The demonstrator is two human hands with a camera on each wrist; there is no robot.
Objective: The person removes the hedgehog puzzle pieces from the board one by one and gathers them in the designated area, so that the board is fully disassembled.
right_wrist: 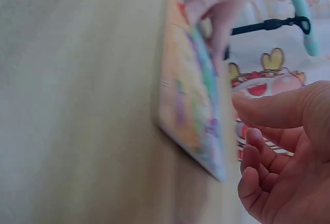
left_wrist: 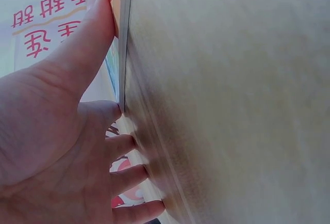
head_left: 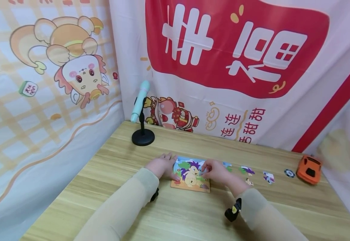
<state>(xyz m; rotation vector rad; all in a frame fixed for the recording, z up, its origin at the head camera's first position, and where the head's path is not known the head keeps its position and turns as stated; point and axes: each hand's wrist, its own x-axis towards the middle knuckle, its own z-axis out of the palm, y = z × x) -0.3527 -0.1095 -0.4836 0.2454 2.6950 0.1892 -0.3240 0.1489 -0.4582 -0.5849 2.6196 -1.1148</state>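
A flat jigsaw puzzle (head_left: pixel 190 180) with a purple-spined hedgehog picture lies on the wooden table. Along its left side rests my left hand (head_left: pixel 164 166), thumb laid over the picture. The left wrist view shows the other fingers (left_wrist: pixel 126 178) extended and spread past the board's edge, their tips at the tabletop. At the puzzle's upper right, my right hand (head_left: pixel 216 171) pinches a small bluish puzzle piece (head_left: pixel 204 172), mostly covered by the fingers. In the right wrist view the remaining fingers (right_wrist: pixel 253 182) curl toward the palm, beside the board.
Several loose puzzle pieces (head_left: pixel 269 177) lie right of the board. Farther right are a small round patterned disc (head_left: pixel 289 173) and an orange toy car (head_left: pixel 309 169). A mint-green microphone (head_left: pixel 140 100) on a black stand (head_left: pixel 143 137) stands at the back left. Printed cloth (head_left: pixel 238 83) hangs behind the table.
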